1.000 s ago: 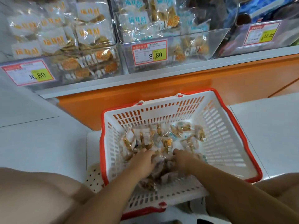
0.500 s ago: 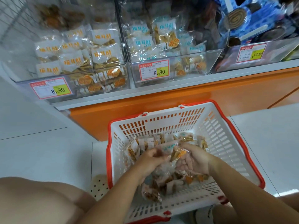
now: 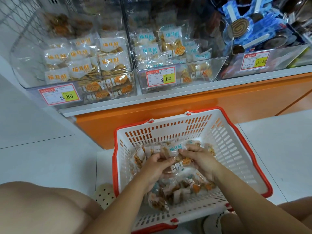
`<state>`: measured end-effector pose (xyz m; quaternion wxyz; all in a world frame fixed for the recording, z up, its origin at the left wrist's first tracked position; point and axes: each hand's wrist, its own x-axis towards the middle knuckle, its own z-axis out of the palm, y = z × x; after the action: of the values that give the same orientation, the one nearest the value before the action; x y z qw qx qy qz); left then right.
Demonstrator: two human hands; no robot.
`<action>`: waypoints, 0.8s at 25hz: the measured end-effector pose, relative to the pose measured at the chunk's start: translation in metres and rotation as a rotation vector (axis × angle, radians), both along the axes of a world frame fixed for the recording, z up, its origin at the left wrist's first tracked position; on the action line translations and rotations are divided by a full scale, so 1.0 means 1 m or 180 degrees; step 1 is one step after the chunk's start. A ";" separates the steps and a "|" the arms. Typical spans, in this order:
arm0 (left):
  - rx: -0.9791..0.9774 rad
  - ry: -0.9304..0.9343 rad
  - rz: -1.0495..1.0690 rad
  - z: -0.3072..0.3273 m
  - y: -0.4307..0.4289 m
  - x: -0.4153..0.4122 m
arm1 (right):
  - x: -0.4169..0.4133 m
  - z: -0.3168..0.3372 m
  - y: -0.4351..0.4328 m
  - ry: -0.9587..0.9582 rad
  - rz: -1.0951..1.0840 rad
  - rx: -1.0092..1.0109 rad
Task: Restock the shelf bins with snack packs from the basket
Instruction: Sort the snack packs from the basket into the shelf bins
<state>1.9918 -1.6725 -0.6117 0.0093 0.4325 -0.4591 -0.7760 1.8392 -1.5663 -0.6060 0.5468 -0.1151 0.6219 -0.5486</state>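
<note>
Snack pack (image 3: pixel 176 149) with blue lettering, held above the basket bottom between both grips. Left grip (image 3: pixel 155 168) curls around the pack's left side, thumb laid over the wrapper. Right grip (image 3: pixel 202 162) pinches the upper right edge with curled fingers (image 3: pixel 184 151). Both grips are clenched on the same pack, which sits between them and touches each; whether further packs are caught in the same hold cannot be told.

Basket (image 3: pixel 228 141), white with a red rim, stands on the pale floor (image 3: pixel 42 157) just in front of the orange shelf base (image 3: pixel 185 105). Loose packs (image 3: pixel 179 188) lie heaped on the basket bottom, beneath and around the grips, well apart from the bins.

Left bin (image 3: pixel 28 68), clear plastic, holds packs with orange lettering. Middle bin (image 3: pixel 217 68), just beside it, holds packs with blue lettering like the held one, piled toward its left side. Right bin (image 3: pixel 287 54) holds blue-wrapped dark spiral rolls.

Price tag (image 3: pixel 59 96) on the left bin reads 8.80, as does the tag on the middle bin; the tag on the right bin reads 12.80. Bare knee (image 3: pixel 42 208) at lower left.
</note>
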 end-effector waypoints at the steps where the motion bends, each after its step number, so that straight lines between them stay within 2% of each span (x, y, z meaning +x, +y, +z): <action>1: -0.0006 0.0015 0.0004 0.001 0.000 0.000 | 0.000 0.000 0.001 -0.0008 -0.0008 0.0019; 12: -0.0351 0.0089 0.0110 0.022 -0.003 -0.002 | -0.003 0.014 -0.001 -0.0326 -0.0048 -0.0189; 14: -0.0735 0.0038 -0.0059 0.035 -0.007 -0.003 | 0.000 0.033 -0.003 -0.0012 0.0032 -0.0293; 16: -0.1264 0.0083 -0.0293 0.061 -0.013 -0.010 | 0.001 0.057 -0.008 0.0561 0.0077 -0.0385; 20: -0.2566 0.0418 -0.0405 0.140 -0.035 -0.025 | -0.017 0.133 -0.035 0.1601 -0.0225 -0.0764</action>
<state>1.9668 -1.7079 -0.4714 0.1592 0.3145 -0.7505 -0.5591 1.8221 -1.6008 -0.4733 0.3383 -0.2897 0.6723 -0.5913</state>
